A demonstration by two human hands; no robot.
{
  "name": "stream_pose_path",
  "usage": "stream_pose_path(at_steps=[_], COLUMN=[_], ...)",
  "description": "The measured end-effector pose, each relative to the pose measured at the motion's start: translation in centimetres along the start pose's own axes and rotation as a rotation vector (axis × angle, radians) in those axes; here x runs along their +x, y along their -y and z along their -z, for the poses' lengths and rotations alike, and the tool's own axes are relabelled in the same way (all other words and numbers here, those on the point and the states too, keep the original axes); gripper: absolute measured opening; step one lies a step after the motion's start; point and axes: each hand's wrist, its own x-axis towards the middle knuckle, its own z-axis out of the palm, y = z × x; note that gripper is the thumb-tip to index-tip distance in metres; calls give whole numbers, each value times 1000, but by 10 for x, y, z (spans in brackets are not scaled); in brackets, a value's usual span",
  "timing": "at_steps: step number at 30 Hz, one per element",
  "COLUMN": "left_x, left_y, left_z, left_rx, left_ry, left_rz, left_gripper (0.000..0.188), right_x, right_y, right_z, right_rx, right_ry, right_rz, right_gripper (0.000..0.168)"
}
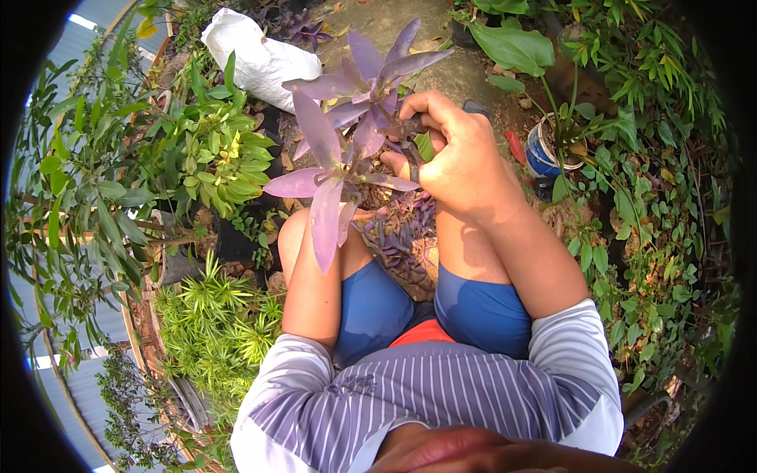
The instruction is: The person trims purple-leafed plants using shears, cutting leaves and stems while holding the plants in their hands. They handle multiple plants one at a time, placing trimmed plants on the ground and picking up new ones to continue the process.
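My right hand (pixel 467 154) is raised in front of my knees, with its fingers pinched around the dark stems of purple-leaved plant cuttings (pixel 327 207). They look like purple heart. One rosette of long, pointed leaves hangs low over my left forearm; a second rosette (pixel 369 80) spreads farther forward. A green leaf (pixel 424 146) shows between my right fingers. Most of my left hand (pixel 371 213) is hidden behind the lower rosette, and only some fingers show beneath it. Whether those fingers hold anything is not visible. More small purple plants (pixel 402 236) lie on the ground between my legs.
A white sack (pixel 260 59) lies ahead on the left. Leafy shrubs (pixel 227 154) and a spiky green plant (pixel 219 325) crowd the left side. On the right stand a blue-and-white bucket (pixel 541 156) holding a large-leaved plant and dense creepers (pixel 639 266). Bare ground (pixel 378 18) stretches ahead.
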Motion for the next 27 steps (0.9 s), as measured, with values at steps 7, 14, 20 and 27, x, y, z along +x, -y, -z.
stream_pose_path(at_steps=[7, 14, 20, 27], left_x=[-2, -5, -7, -9], left_y=[0, -1, 1, 0], left_z=[1, 4, 4, 2], left_rx=[-33, -57, -80, -111], left_ry=[-2, -18, -28, -102], left_rz=[21, 42, 60, 121], left_gripper=[108, 106, 104, 103], right_x=[4, 16, 29, 19], right_y=[-11, -41, -62, -43], right_z=[3, 20, 24, 20], right_rx=[170, 813, 280, 505], right_ry=[77, -73, -54, 77], right_rz=[-88, -17, -198, -215], right_gripper=[43, 44, 44, 56])
